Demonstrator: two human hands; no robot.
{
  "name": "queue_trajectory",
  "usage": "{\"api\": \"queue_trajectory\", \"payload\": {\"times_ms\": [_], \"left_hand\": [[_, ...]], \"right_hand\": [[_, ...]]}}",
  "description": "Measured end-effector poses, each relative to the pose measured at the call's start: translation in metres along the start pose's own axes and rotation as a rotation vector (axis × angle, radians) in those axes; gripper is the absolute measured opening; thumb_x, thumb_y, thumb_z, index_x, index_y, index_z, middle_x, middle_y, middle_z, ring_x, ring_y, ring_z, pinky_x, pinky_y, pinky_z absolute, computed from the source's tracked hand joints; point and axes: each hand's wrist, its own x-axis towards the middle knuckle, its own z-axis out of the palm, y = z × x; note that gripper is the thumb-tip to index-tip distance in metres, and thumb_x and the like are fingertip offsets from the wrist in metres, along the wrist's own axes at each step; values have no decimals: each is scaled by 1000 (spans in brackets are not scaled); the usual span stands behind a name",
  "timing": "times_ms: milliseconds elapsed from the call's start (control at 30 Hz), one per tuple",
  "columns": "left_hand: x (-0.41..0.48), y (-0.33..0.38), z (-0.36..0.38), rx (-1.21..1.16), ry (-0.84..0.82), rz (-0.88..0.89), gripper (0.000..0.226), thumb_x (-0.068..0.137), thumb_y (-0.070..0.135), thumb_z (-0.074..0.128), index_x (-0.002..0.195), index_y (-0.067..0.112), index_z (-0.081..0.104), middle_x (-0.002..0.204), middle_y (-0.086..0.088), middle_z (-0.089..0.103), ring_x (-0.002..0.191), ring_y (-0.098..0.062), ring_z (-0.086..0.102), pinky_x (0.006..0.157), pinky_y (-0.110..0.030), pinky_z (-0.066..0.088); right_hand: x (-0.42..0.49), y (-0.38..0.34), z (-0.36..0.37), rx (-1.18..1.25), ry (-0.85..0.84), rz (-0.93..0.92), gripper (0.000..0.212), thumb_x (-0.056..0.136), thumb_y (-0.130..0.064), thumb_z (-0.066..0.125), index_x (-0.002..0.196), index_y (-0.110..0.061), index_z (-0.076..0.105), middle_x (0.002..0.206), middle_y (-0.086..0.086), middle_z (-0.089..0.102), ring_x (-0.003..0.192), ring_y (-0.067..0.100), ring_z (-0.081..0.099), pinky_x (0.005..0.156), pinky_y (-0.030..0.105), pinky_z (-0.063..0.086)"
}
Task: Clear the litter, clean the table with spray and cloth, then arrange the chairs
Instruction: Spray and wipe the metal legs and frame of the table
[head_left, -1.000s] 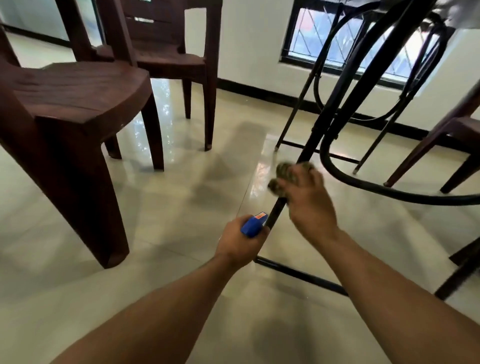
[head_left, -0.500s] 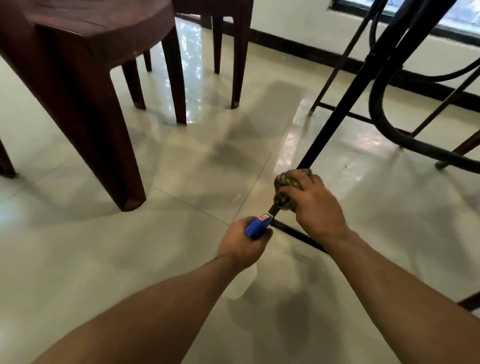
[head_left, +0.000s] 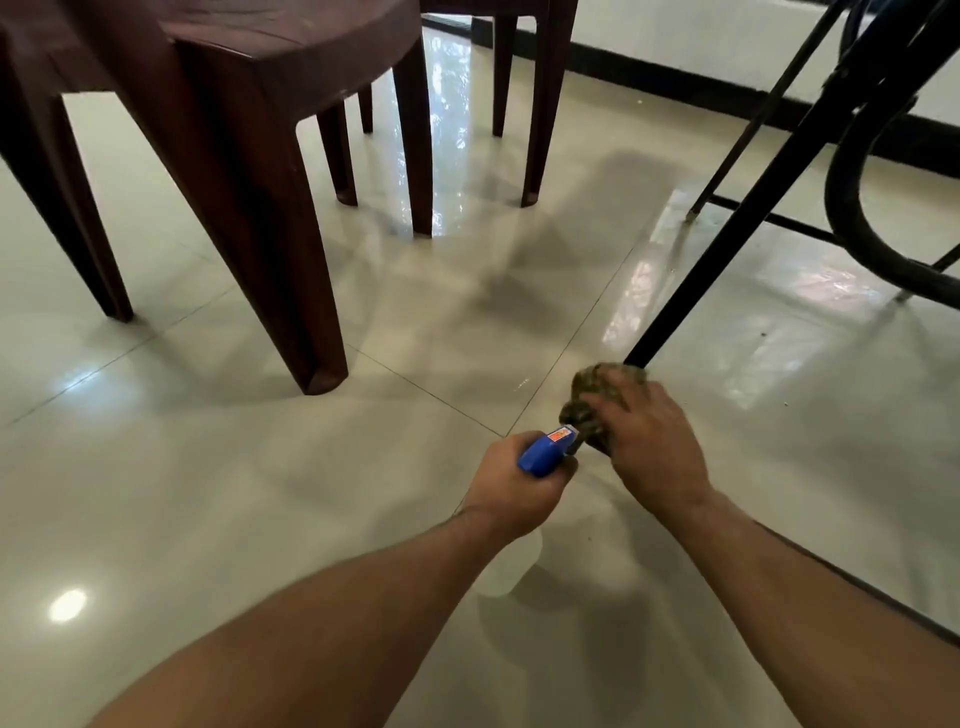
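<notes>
Down near the floor (head_left: 208, 493), the right hand (head_left: 652, 447) has its grip clenched on the cloth (head_left: 592, 397), pressed around the foot of the black desk leg (head_left: 727, 228). The left hand (head_left: 511, 486) grasps the blue spray (head_left: 543, 454) just beside it. Brown chairs (head_left: 234, 104) stand well apart, left.

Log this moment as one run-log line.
phase: wiping table leg near floor | right hand: cloth on leg | left hand: spray bottle | chairs: not arranged
</notes>
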Motion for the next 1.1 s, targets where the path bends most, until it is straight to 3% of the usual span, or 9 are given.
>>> {"api": "queue_trajectory", "payload": {"times_ms": [100, 233, 367, 500, 567, 667, 767, 967, 1100], "left_hand": [[1, 0, -4, -29, 17, -3, 24, 93, 25, 71, 85, 39, 53, 94, -20, 68, 78, -28, 61, 80, -49, 60], [7, -2, -5, -58, 28, 44, 22, 93, 22, 71, 85, 36, 56, 79, -8, 63, 71, -19, 55, 75, -43, 60], [12, -3, -3, -49, 32, 82, 17, 92, 23, 72, 86, 33, 60, 75, -3, 62, 66, -14, 55, 67, -34, 59], [12, -3, 6, -54, 24, 40, 19, 92, 29, 72, 84, 37, 57, 83, -11, 62, 72, -20, 54, 78, -50, 59], [14, 0, 13, -29, 18, 61, 16, 91, 32, 72, 83, 37, 58, 84, -14, 66, 72, -20, 57, 77, -50, 60], [21, -1, 34, 36, -10, 96, 15, 88, 29, 71, 76, 29, 62, 66, 2, 62, 60, -13, 55, 61, -42, 56], [17, 7, 61, 89, -108, 110, 8, 90, 28, 71, 84, 27, 67, 70, 7, 64, 64, -10, 60, 66, -27, 57], [13, 7, 99, 166, -219, 72, 16, 89, 32, 70, 77, 27, 60, 66, 8, 60, 62, -13, 56, 64, -31, 51], [-2, 3, 117, 174, -309, 36, 15, 90, 31, 72, 83, 31, 59, 79, 0, 68, 77, -23, 67, 76, -35, 59]], "right_hand": [[1, -8, 2, -8, 205, 141, 56, 83, -5, 63, 137, -16, 57, 150, 11, 40, 124, 36, 46, 102, 49, 48], [-15, -18, 20, -78, -314, -101, 57, 96, -16, 60, 148, -34, 43, 162, -2, 26, 142, 26, 32, 117, 41, 32], [-16, -23, 21, 1, -331, -72, 50, 91, -14, 65, 137, -33, 55, 154, -3, 42, 138, 27, 40, 115, 43, 36], [-65, 25, 12, 56, -221, 319, 40, 83, -14, 67, 122, -20, 61, 128, 9, 55, 105, 28, 52, 90, 42, 49], [-75, 37, 10, 33, -225, 472, 36, 86, -16, 63, 122, -13, 58, 123, 14, 56, 104, 31, 51, 88, 44, 51], [-67, 22, 18, 46, -222, 270, 50, 79, -5, 63, 126, -19, 59, 133, 7, 54, 119, 31, 48, 91, 44, 48], [-83, 20, 14, 118, -240, 97, 71, 78, 3, 63, 142, -27, 53, 152, -4, 44, 130, 27, 45, 102, 41, 44], [-132, 60, 1, 42, -304, 491, 69, 91, -3, 50, 154, -27, 34, 163, 4, 27, 141, 30, 37, 117, 41, 32], [-166, 85, 0, -80, -333, 242, 74, 79, -1, 67, 146, -25, 50, 157, 13, 39, 135, 41, 46, 110, 50, 42]]}}
